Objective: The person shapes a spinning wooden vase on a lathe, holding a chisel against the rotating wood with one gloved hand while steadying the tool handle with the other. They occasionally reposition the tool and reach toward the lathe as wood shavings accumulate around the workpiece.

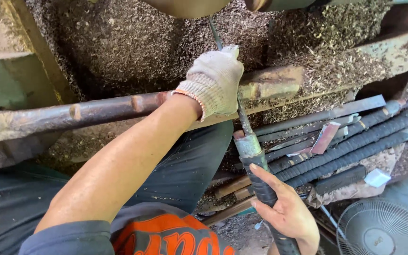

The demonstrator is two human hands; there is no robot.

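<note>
Fingers of the bare right hand point(286, 212) close around the black taped handle of a long metal tool point(253, 156). Its thin shaft runs up past the gloved left hand point(215, 80), which grips it just above a rusty pipe point(86, 111). Metal shavings point(128, 42) cover the surface behind, and dark ribbed rods point(355, 148) lie to the right.

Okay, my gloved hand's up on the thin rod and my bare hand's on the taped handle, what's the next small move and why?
Probably steady the thin rod with the gloved left hand and push gently along the rod's line from the black-wrapped handle in the bare right hand. The rod's far end disappears among the metal shavings, so its tip cannot be seen; keep the push small.
</note>
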